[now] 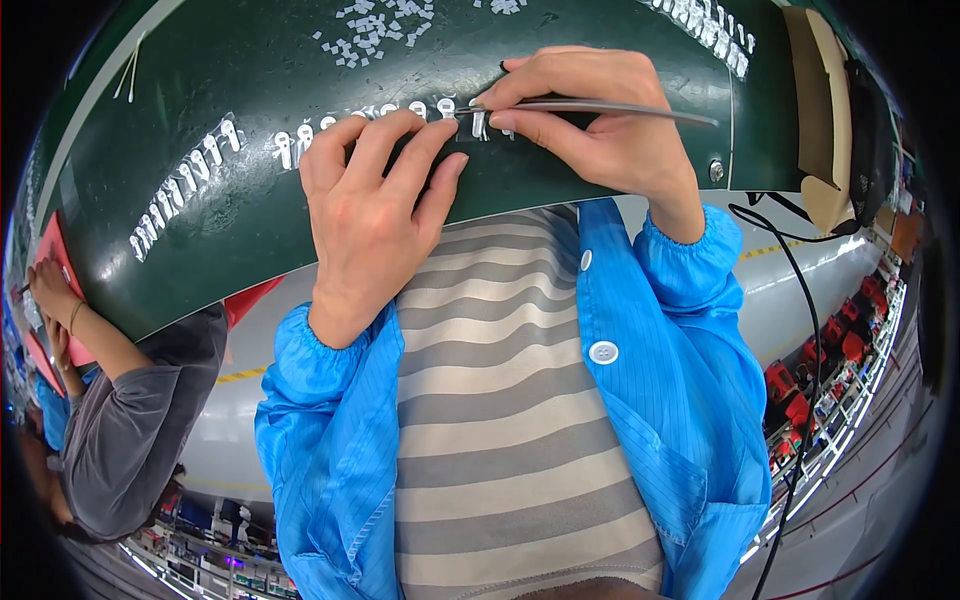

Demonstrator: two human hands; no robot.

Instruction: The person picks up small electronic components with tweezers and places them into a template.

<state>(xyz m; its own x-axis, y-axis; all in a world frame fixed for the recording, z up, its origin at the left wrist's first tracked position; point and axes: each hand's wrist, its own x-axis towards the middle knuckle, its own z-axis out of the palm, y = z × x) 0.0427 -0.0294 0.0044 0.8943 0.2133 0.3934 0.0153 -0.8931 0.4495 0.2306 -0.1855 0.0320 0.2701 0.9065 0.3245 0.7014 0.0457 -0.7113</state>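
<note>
A thin grey metal pair of tweezers (630, 107) is held between the thumb and fingers of my right hand (615, 130). Its tip is at a row of small white ring-headed parts (446, 106), next to one with a pale tab (479, 124). Across the near side of that row lies my left hand (372, 215), palm down with fingers spread, its fingertips touching down at the parts and hiding some of them. Whether the tweezers grip anything cannot be made out.
Another slanted row of white ring-headed parts (185, 183) lies to the left on the green table (255, 240). Small white squares (370, 30) are scattered at the back. More parts (708, 32) lie far right, near a cardboard box (825, 110). Cotton swabs (131, 72) lie far left; a co-worker (140, 410) sits left.
</note>
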